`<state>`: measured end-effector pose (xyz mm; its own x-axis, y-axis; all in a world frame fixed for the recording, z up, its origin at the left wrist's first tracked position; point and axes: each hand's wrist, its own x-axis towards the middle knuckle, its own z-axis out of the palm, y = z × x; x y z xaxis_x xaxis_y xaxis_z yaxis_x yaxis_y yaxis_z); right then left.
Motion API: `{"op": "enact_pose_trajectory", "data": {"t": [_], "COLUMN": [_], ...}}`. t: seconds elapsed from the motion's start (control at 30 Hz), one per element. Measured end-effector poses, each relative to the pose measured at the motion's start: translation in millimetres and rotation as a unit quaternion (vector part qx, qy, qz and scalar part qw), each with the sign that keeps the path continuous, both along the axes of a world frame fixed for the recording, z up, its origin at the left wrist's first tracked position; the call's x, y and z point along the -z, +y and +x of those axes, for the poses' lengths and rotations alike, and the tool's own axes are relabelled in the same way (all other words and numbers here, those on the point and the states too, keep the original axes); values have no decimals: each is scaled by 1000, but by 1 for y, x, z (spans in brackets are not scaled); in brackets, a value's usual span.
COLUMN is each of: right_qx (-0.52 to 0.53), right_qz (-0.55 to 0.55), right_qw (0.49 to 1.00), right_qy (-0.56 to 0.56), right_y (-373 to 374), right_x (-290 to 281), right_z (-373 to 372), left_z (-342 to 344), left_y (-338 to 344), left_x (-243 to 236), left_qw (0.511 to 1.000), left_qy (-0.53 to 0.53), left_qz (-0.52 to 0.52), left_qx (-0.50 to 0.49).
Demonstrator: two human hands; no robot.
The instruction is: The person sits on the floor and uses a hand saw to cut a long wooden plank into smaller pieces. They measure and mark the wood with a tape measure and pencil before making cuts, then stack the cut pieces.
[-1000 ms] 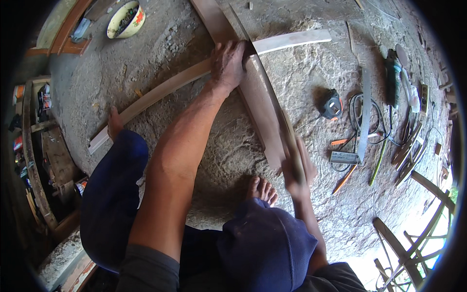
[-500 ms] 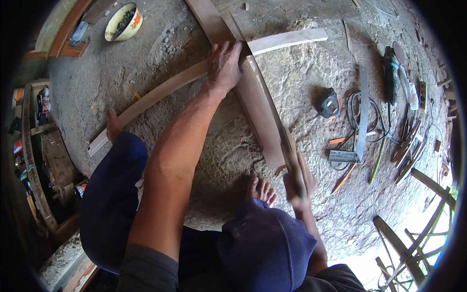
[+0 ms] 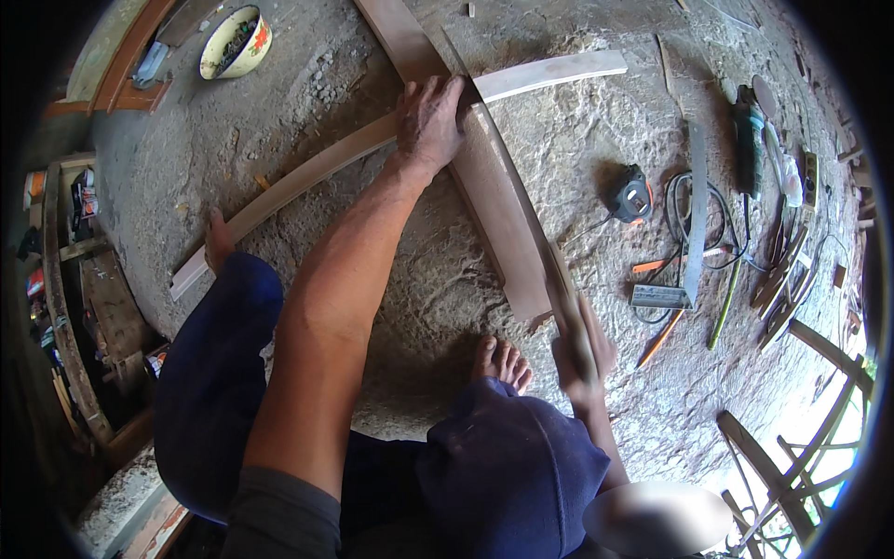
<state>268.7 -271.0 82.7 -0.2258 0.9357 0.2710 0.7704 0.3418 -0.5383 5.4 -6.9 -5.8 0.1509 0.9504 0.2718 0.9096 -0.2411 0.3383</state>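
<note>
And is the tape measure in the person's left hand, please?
No, the tape measure lies on the ground, apart from the left hand.

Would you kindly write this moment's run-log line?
left hand: on crossing of flat brown wooden board and long pale wooden strip; right hand: holding long narrow grey-bladed saw; right side: round black tape measure

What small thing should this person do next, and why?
Perhaps ease the left hand slightly away from the handsaw: the hand rests where the wooden boards cross, with the saw very close alongside, and the right hand grips the saw.
</note>
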Motion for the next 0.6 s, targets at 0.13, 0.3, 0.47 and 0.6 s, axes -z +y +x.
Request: {"op": "enact_pose_trajectory", "data": {"t": [0.13,0.3,0.47,0.6], "right_qx": [-1,23,17,10], "right_qz": [23,-63,-33,-27], "right_qw": [988,998,998,990], "right_qy": [151,8,-41,136], "right_y": [81,-12,-33,62], "right_x": [38,0,-16,22], "right_z": [-34,5,14,-29], "left_z": [0,-3,-4,-1], "left_y": [1,1,6,3], "left_x": [-13,-1,9,-5], "left_qw": [1000,1000,1000,1000], "left_qy": [15,-3,8,22], "left_qz": [-1,19,13,4], "left_qx": [10,14,21,9]}}
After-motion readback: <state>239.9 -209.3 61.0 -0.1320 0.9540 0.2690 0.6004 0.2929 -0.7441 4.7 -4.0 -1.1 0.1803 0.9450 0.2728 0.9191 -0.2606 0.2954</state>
